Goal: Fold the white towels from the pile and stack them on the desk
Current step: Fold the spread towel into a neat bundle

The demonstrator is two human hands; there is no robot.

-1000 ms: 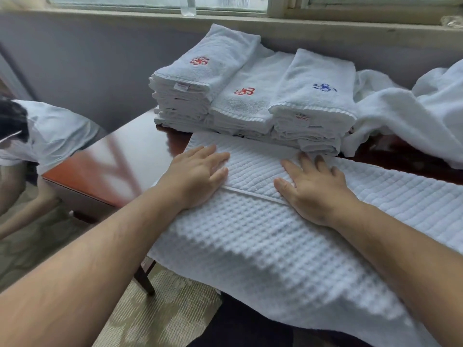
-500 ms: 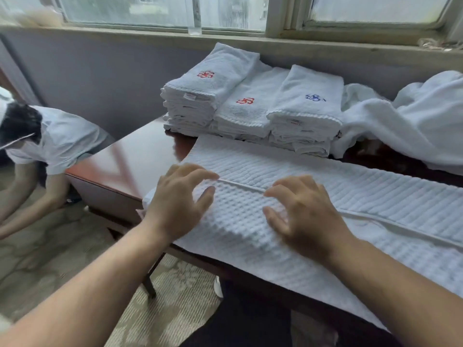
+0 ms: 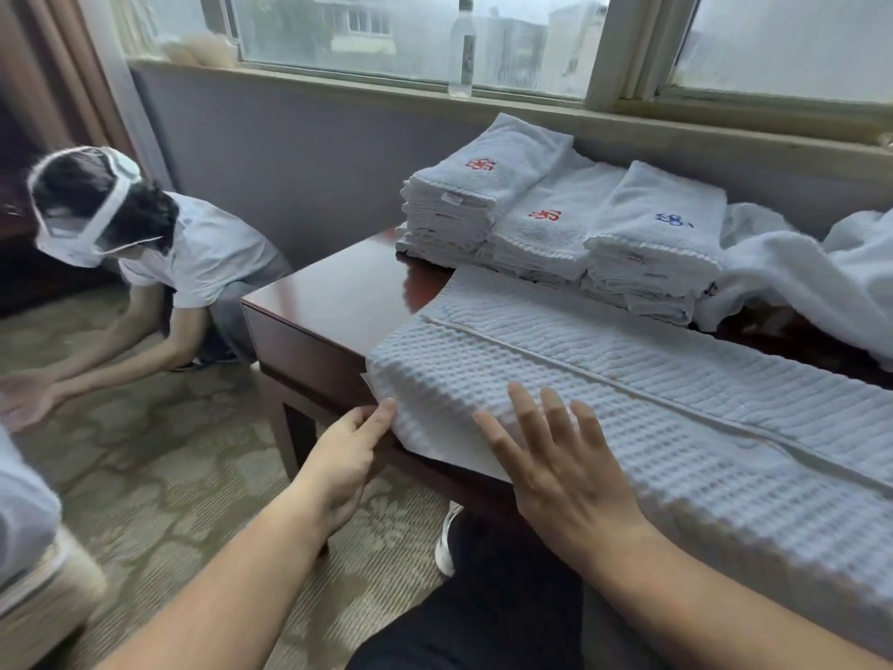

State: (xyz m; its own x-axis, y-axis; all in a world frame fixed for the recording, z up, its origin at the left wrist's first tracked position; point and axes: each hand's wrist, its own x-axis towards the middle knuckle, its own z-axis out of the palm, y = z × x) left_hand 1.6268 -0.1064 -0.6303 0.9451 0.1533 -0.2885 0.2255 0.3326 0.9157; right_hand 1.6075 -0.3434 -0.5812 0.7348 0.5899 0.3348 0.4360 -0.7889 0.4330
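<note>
A white waffle-weave towel [image 3: 652, 408] lies folded lengthwise along the front of the dark wooden desk [image 3: 338, 292], its left end hanging over the edge. My left hand [image 3: 345, 456] is at that left end, fingertips touching the towel's near corner. With straight, spread fingers, my right hand [image 3: 555, 466] rests on the towel's near half. Behind the towel stand three stacks of folded white towels [image 3: 555, 224] with red and blue embroidery. The loose pile of white towels [image 3: 812, 282] lies at the back right.
Another person [image 3: 159, 263] crouches on the patterned carpet to the left of the desk, arms stretched toward the floor. A clear plastic bottle [image 3: 461, 48] stands on the window sill. A bed corner [image 3: 29, 548] shows at the lower left.
Both hands slid left and toward me along the towel, off its centre seam. My left hand left the top and reached the towel's left corner. The view tilted up and left.
</note>
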